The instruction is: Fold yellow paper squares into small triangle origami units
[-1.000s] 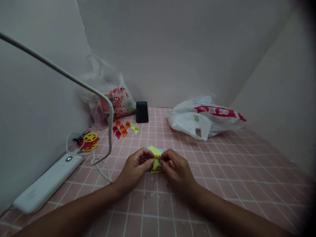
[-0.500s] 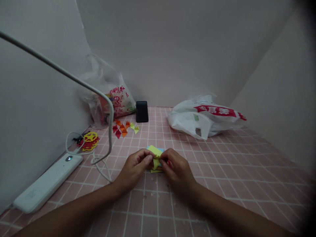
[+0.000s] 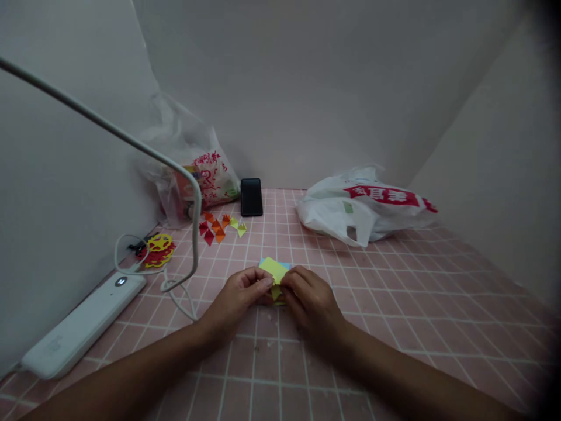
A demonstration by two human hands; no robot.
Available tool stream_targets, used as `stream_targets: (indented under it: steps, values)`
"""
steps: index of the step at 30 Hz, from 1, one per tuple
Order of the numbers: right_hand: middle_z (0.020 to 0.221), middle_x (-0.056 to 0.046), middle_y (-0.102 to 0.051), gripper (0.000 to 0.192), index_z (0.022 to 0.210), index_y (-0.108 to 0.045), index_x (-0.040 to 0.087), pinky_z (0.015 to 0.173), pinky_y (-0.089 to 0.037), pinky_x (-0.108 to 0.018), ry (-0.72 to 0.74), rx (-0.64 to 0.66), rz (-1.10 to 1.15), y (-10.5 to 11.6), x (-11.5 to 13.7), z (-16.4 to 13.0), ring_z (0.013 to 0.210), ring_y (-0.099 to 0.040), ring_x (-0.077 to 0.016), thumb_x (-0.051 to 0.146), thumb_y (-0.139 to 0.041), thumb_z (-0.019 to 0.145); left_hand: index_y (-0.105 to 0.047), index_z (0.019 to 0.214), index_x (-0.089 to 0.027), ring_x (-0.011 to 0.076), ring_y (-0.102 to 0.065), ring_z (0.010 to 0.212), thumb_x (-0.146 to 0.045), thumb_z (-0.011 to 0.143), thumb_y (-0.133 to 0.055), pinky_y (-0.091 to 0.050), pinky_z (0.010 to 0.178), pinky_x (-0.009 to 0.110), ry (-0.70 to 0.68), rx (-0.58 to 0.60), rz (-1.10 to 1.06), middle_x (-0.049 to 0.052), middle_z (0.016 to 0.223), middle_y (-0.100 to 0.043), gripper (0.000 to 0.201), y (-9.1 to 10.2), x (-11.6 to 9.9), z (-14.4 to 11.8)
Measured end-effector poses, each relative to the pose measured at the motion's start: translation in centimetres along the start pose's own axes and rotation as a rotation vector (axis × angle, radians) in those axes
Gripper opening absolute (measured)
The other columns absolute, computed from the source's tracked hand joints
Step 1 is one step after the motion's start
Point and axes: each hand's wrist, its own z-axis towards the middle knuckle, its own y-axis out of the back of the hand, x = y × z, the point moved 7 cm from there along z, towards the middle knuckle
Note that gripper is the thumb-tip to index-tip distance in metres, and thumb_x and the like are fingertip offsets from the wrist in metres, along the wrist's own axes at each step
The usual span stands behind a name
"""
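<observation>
Between both hands is a small folded piece of yellow paper (image 3: 276,291), partly hidden by the fingers. My left hand (image 3: 239,298) pinches its left side with thumb and forefinger. On the other side, the fingers of my right hand (image 3: 312,301) are pressed together on its right edge. Just behind and beneath lie flat coloured paper sheets, a yellow sheet (image 3: 274,269) on top with a blue one (image 3: 286,265) showing at its corner. Several folded paper pieces (image 3: 218,229) in red, orange and yellow rest farther back on the left.
A white power bank (image 3: 85,327) with a cable (image 3: 195,234) lies at left, near yellow and red cut-out shapes (image 3: 158,248). Against the back wall are a black phone (image 3: 251,197) and a filled plastic bag (image 3: 210,178). Another white plastic bag (image 3: 350,204) lies at back right.
My fingers have shifted slightly on the folded yellow paper, and the right hand's fingertips now cover more of its right end. The view has moved very little.
</observation>
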Motion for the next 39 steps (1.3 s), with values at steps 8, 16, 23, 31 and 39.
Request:
stream_targets:
  steps: [8,16,23,31,39]
  values:
    - [0.076,-0.007,-0.054,0.021,0.075,-0.051,0.018,0.064,-0.042,-0.033,0.002,0.013,-0.003,0.0,0.0,0.0,0.071,-0.051,-0.0194,0.010,-0.042,0.092,-0.065,0.078,-0.014,0.0151,-0.058,0.076,-0.035,0.074,-0.075,-0.046,0.082,0.033,0.008,-0.007,0.012,0.002,0.079,-0.061,0.023,0.3,0.2,0.2]
    - [0.078,-0.008,-0.058,0.018,0.079,-0.053,0.018,0.066,-0.044,-0.034,0.011,0.013,-0.013,0.0,-0.1,0.0,0.073,-0.053,-0.0203,0.009,-0.042,0.091,-0.067,0.078,-0.015,0.0156,-0.059,0.075,-0.037,0.073,-0.073,-0.047,0.082,0.033,-0.024,-0.002,0.078,0.001,0.078,-0.062,0.024,0.2,-0.3,0.3]
    - [0.078,-0.008,-0.057,0.018,0.079,-0.053,0.017,0.065,-0.044,-0.033,0.012,0.013,-0.010,0.0,0.0,0.0,0.073,-0.053,-0.0200,0.009,-0.042,0.090,-0.067,0.077,-0.014,0.0148,-0.057,0.075,-0.036,0.076,-0.070,-0.046,0.080,0.031,-0.042,-0.009,0.097,0.001,0.078,-0.062,0.021,0.1,-0.7,0.2]
    - [0.075,-0.008,-0.056,0.022,0.075,-0.053,0.017,0.065,-0.042,-0.033,0.002,0.031,-0.044,-0.1,0.1,0.0,0.071,-0.051,-0.0199,0.009,-0.042,0.091,-0.061,0.076,-0.015,0.0144,-0.055,0.072,-0.036,0.072,-0.074,-0.044,0.078,0.032,-0.032,-0.003,0.119,0.001,0.075,-0.059,0.025,0.2,-0.6,0.2]
    - [0.077,-0.007,-0.057,0.019,0.077,-0.054,0.017,0.066,-0.041,-0.032,0.039,0.012,-0.053,-0.3,0.1,-0.1,0.072,-0.052,-0.0200,0.009,-0.043,0.091,-0.063,0.072,-0.014,0.0138,-0.052,0.073,-0.036,0.075,-0.070,-0.041,0.073,0.027,-0.107,0.017,0.181,0.001,0.078,-0.058,0.023,0.1,-1.2,0.2]
